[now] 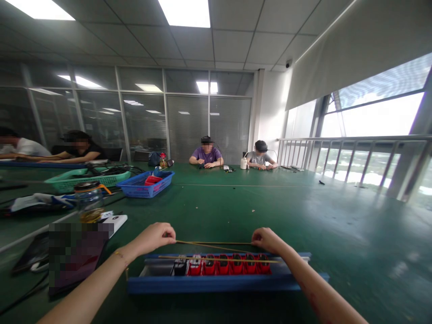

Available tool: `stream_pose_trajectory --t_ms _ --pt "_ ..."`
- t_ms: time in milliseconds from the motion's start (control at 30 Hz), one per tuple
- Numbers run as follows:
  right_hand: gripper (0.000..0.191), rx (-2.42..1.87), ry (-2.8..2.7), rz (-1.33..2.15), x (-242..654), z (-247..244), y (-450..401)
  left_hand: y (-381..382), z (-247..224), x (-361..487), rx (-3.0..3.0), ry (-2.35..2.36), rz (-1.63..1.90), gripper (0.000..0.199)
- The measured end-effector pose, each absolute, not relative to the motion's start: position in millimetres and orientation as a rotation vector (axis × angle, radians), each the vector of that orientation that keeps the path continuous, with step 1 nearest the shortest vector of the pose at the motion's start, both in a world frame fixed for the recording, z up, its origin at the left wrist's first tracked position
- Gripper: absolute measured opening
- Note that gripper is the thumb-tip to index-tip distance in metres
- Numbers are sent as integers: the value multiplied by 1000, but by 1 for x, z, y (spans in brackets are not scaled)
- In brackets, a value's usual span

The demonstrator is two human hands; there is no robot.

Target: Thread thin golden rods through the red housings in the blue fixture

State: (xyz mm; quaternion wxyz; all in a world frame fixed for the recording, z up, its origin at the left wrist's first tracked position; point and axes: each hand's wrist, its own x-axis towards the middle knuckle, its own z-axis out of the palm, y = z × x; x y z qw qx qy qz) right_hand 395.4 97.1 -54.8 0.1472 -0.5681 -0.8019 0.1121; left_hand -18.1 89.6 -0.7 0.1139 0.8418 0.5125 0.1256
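Fingers pinched, my left hand (164,236) holds one end of thin yellowish strands (214,243) above the far side of a blue tray. My right hand (267,238) is closed at the other end of the upper strand. A second strand slants from my left hand down toward the right. The long blue tray (209,284) lies across the table below my hands. In it stand a row of several small red containers (222,265) with dark contents and one black container (180,266) at the left. Another thin yellowish strip (205,259) lies across their tops.
Left on the green table (216,211) are a blue basket (140,191), a green basket (77,181), a glass jar (89,202), a white object (118,222) and a dark pouch (79,261). Several people sit around the far edges. A white bottle (243,163) stands far off.
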Motion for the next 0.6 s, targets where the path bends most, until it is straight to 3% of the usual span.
stream_pose_trajectory --t_ms 200,367,600 --pt "25 -1550 -2377 338 391 -52 95 108 -16 -4 2419 1512 274 26" --pt "14 -1514 -2394 326 391 -53 96 112 -24 5 2443 1484 249 24" --pt "14 -1509 -2390 310 391 -53 96 99 -12 8 2458 1422 276 26"
